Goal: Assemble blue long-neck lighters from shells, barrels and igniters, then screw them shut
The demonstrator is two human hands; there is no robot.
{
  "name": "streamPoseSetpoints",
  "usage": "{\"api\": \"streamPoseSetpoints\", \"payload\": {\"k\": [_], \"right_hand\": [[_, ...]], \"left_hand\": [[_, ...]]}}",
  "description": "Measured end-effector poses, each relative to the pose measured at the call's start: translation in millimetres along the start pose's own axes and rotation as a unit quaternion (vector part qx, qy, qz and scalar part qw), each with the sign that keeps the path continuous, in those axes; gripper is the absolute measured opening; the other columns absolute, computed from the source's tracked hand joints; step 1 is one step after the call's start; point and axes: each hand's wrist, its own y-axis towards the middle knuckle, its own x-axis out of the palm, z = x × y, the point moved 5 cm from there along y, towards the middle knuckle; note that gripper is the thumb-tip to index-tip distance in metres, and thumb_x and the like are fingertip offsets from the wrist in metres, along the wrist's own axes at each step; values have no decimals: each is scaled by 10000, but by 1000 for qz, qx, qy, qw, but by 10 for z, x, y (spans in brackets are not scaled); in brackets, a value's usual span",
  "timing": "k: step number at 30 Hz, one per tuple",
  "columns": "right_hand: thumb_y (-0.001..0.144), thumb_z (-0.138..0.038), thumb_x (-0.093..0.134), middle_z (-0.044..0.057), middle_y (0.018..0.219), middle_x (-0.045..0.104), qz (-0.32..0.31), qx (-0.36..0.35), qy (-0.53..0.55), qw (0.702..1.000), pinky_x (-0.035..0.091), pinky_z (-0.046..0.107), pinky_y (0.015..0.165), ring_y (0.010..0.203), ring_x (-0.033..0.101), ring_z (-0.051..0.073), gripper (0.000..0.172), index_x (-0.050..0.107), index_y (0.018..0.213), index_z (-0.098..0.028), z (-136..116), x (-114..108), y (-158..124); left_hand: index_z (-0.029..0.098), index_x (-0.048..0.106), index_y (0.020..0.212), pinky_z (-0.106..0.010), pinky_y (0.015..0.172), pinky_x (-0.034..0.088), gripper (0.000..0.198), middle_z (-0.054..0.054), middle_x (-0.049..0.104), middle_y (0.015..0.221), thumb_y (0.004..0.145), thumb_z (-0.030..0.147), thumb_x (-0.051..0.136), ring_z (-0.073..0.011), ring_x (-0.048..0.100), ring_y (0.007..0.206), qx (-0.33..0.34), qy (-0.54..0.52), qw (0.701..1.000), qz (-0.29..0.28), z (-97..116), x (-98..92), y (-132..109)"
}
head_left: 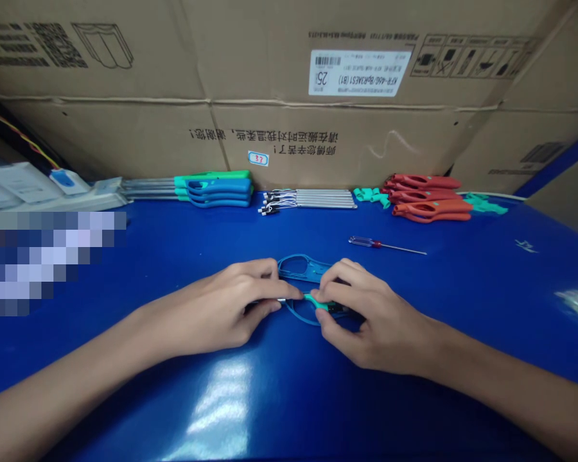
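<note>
My left hand (248, 292) is closed on a thin silver tube, of which a short piece shows by the thumb; its index fingertip reaches the green trigger piece. My right hand (359, 301) pinches the green trigger piece (318, 301) between thumb and fingers. Under both hands lies a blue lighter handle half (306, 317), with the trigger piece over it. A black part (334, 308) sits beside the trigger piece, partly covered by my right fingers. Just beyond, a second blue handle half (301, 266) rests on the table, its inner side up.
Behind stand finished-looking blue and green lighters (216, 189), silver tubes with wires (318, 199), green trigger pieces (370, 196) and red handle shells (431, 199). A screwdriver (376, 244) lies right of centre. A cardboard box (270, 77) walls the back of the blue table (289, 410).
</note>
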Motion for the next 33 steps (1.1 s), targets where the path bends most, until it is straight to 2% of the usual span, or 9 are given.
{"api": "streamPoseSetpoints", "payload": {"k": [6, 12, 17, 24, 29, 33], "right_hand": [[871, -190, 543, 68, 923, 594, -48, 19, -4, 999, 429, 379, 799, 851, 500, 190, 114, 657, 861, -187, 29, -37, -15], [880, -210, 566, 63, 970, 602, -61, 24, 8, 998, 417, 397, 894, 913, 541, 187, 124, 679, 927, -194, 56, -34, -26], [897, -229, 560, 59, 948, 608, -60, 2, 16, 998, 429, 362, 875, 890, 557, 171, 156, 694, 964, -186, 35, -33, -31], [898, -255, 578, 59, 907, 631, -68, -48, 11, 996, 438, 334, 800, 852, 561, 172, 164, 694, 976, -169, -34, -57, -34], [885, -213, 577, 64, 852, 644, -66, -84, 24, 994, 429, 339, 825, 829, 567, 171, 166, 665, 994, -123, -55, -87, -32], [849, -113, 528, 56, 823, 642, -68, -97, 26, 993, 425, 328, 758, 771, 553, 163, 181, 651, 981, -117, -54, -121, -37]], "left_hand": [[280, 562, 1276, -243, 760, 470, 379, -34, 607, 993, 931, 153, 474, -150, 600, 847, -3, -11, 1000, 5, -16, 1, -2], [250, 602, 1195, -291, 851, 468, 304, -38, 595, 1029, 904, 209, 525, -177, 591, 942, -17, -19, 1000, -4, -11, 36, 14], [224, 625, 1158, -326, 892, 468, 282, -51, 604, 1056, 889, 299, 589, -199, 576, 1005, -12, -33, 999, 22, 18, 71, 33], [200, 652, 1108, -360, 881, 468, 312, -60, 622, 986, 859, 388, 642, -209, 585, 939, 22, -33, 999, 31, 72, 105, 32], [178, 654, 1093, -385, 904, 455, 329, -65, 633, 971, 854, 403, 649, -210, 583, 919, 53, -13, 997, 60, 128, 125, 35], [170, 659, 1101, -384, 873, 464, 315, -73, 620, 960, 875, 387, 626, -215, 571, 908, 76, 7, 995, 68, 132, 165, 27]]}}
